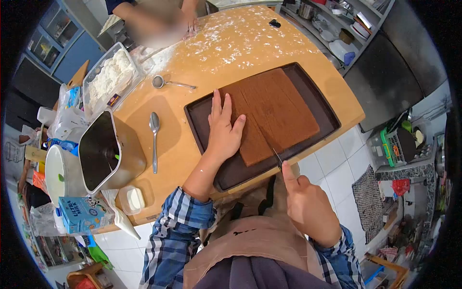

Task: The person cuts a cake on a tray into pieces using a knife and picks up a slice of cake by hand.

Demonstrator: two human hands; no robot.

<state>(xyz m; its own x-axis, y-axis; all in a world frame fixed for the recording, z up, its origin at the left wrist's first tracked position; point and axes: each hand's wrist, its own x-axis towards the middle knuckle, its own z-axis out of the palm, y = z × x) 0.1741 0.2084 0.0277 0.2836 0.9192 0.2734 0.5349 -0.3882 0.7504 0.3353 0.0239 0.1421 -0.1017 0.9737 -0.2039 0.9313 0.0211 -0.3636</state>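
Observation:
A flat brown sheet cake (281, 108) lies on a dark baking tray (211, 169) at the table's near edge. My left hand (224, 126) rests on the cake's left part, fingers stretched out and lightly spread. In my right hand (304, 204) is a knife (277, 156), its tip at the cake's near edge. The index finger lies along the top of the knife, and its handle is mostly hidden by the hand. A cut line runs across the cake from the blade, between the two hands.
On the left stand a tall metal tin (113, 151), a milk carton (86, 214), a small tub of white spread (132, 199) and a flour container (113, 79). A spoon (154, 139) and a small strainer (159, 82) lie nearby. Another person's hands (188, 19) work at the floury far side.

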